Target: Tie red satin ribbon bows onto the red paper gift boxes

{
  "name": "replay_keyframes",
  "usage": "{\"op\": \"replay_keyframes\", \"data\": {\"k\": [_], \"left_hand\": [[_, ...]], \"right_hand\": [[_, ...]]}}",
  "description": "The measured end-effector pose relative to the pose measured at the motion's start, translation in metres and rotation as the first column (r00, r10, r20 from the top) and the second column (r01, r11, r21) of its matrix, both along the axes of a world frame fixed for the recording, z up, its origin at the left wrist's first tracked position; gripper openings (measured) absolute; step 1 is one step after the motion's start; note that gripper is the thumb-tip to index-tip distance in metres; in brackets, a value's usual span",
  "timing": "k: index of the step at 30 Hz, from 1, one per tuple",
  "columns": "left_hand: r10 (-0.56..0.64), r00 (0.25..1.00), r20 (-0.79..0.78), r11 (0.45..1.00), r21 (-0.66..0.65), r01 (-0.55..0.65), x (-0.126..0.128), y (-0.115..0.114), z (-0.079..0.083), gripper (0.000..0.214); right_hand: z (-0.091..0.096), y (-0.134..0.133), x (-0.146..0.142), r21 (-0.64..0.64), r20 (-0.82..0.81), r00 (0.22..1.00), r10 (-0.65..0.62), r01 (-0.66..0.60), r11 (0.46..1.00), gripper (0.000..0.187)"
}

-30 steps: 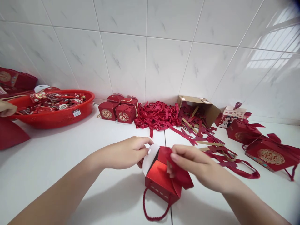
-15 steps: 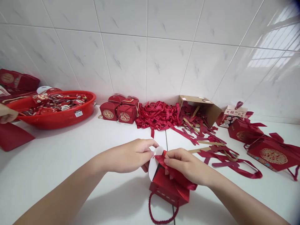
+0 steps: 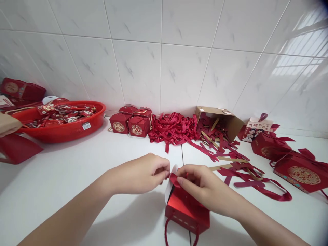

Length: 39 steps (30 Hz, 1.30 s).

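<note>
A red gift box point(image 3: 188, 213) stands on the white table in front of me, with a dark red cord handle point(image 3: 167, 232) hanging at its near side. Its left flap point(image 3: 169, 191) stands up and shows a white inner face. My right hand point(image 3: 202, 188) lies over the top of the box, thumb and fingers pinching a red ribbon point(image 3: 174, 179) beside that flap. At the flap's outer side, the thumb and fingertips of my left hand point(image 3: 145, 174) are pressed together; what they hold is hidden.
A red basin point(image 3: 58, 131) of wrapped sweets is at left, near another person's hand point(image 3: 9, 124). Small red boxes point(image 3: 139, 126), a ribbon heap point(image 3: 174, 128) and a tipped carton point(image 3: 234, 126) line the wall. Finished-looking boxes point(image 3: 303, 172) stand at right; loose strips point(image 3: 246, 174) lie nearby.
My left fingers have drawn slightly back from the flap and closed into a pinch. My right hand has shifted its hold on the ribbon, which now lies lower against the flap.
</note>
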<state>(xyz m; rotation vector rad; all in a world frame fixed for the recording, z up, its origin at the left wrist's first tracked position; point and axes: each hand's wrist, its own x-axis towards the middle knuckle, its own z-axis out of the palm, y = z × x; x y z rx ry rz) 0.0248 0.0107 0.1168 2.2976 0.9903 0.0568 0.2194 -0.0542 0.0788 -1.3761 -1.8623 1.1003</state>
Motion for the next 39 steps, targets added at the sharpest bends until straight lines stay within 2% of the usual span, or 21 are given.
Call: {"op": "replay_keyframes", "data": {"k": [1,3,5,7,9,11,14,16,17,18,19,21,23,26,29,32,34,35,36,37,39], "left_hand": [[0.024,0.999,-0.049,0.994,0.109,-0.018,-0.002,0.002,-0.001,0.027],[0.084,0.986,-0.147,0.96,0.275,-0.041,-0.007,0.01,-0.007,0.027],[0.148,0.961,-0.235,0.95,0.305,-0.071,-0.014,0.02,-0.018,0.026],[0.196,0.934,-0.299,0.958,0.261,-0.117,-0.021,0.032,-0.032,0.027],[0.245,0.923,-0.297,0.952,0.252,-0.171,-0.029,0.044,-0.044,0.03],[0.304,0.927,-0.222,0.926,0.298,-0.232,-0.034,0.052,-0.052,0.031],[0.35,0.936,-0.033,0.879,0.356,-0.316,-0.027,0.05,-0.055,0.019],[0.311,0.943,0.114,0.903,0.274,-0.331,-0.013,0.038,-0.056,0.023],[0.28,0.94,0.195,0.933,0.175,-0.314,-0.004,0.03,-0.057,0.029],[0.256,0.914,0.315,0.964,-0.012,-0.266,0.004,0.02,-0.058,0.034],[0.258,0.877,0.404,0.963,-0.184,-0.198,0.012,0.011,-0.059,0.037],[0.297,0.82,0.489,0.912,-0.401,-0.091,0.023,-0.006,-0.062,0.038],[0.312,0.82,0.48,0.893,-0.442,-0.081,0.027,-0.019,-0.065,0.038],[0.288,0.85,0.442,0.91,-0.404,-0.098,0.023,-0.03,-0.064,0.037],[0.235,0.887,0.397,0.936,-0.339,-0.096,0.014,-0.031,-0.057,0.035],[0.197,0.91,0.364,0.967,-0.223,-0.12,0.002,-0.027,-0.047,0.032],[0.128,0.91,0.393,0.992,-0.045,-0.121,-0.005,-0.023,-0.044,0.025],[0.05,0.902,0.43,0.991,0.09,-0.098,-0.009,-0.021,-0.044,0.02],[-0.06,0.883,0.465,0.966,0.25,-0.066,-0.012,-0.019,-0.044,0.013],[-0.186,0.858,0.479,0.909,0.415,-0.035,-0.015,-0.017,-0.046,0.008],[-0.397,0.815,0.422,0.725,0.689,-0.005,-0.02,-0.012,-0.05,0.011]], "right_hand": [[0.005,-0.003,0.003,0.092,0.0,0.999,-0.05,0.05,0.995,0.02],[0.017,-0.009,0.012,0.258,-0.028,0.984,-0.176,0.177,0.95,0.025],[0.028,-0.015,0.025,0.326,-0.054,0.959,-0.278,0.279,0.903,0.028],[0.032,-0.019,0.041,0.305,-0.004,0.945,-0.328,0.313,0.899,0.03],[0.029,-0.023,0.056,0.225,0.132,0.946,-0.296,0.262,0.938,0.032],[0.018,-0.026,0.068,0.099,0.286,0.938,-0.197,0.176,0.979,0.035],[-0.003,-0.03,0.076,-0.027,0.403,0.911,-0.089,0.11,0.994,0.039],[-0.014,-0.032,0.074,-0.003,0.393,0.915,-0.091,0.1,0.995,0.038],[-0.018,-0.033,0.072,0.026,0.365,0.925,-0.105,0.103,0.994,0.036],[-0.023,-0.033,0.069,0.056,0.325,0.938,-0.122,0.11,0.992,0.034],[-0.027,-0.034,0.066,0.077,0.267,0.953,-0.141,0.125,0.989,0.032],[-0.035,-0.033,0.06,0.054,0.092,0.982,-0.167,0.163,0.985,0.03],[-0.043,-0.032,0.055,-0.058,-0.134,0.974,-0.185,0.178,0.982,0.035],[-0.053,-0.033,0.053,-0.242,-0.424,0.882,-0.203,0.105,0.964,0.04],[-0.056,-0.034,0.058,-0.297,-0.575,0.8,-0.17,-0.01,0.955,0.041],[-0.052,-0.035,0.066,-0.321,-0.621,0.769,-0.151,-0.075,0.944,0.038],[-0.049,-0.036,0.069,-0.321,-0.615,0.772,-0.157,-0.063,0.945,0.036],[-0.048,-0.036,0.071,-0.315,-0.604,0.78,-0.166,-0.043,0.948,0.036],[-0.046,-0.035,0.072,-0.304,-0.59,0.787,-0.179,-0.012,0.953,0.035],[-0.045,-0.035,0.073,-0.288,-0.573,0.797,-0.192,0.023,0.957,0.034],[-0.043,-0.034,0.076,-0.25,-0.525,0.825,-0.209,0.085,0.964,0.032]]}}
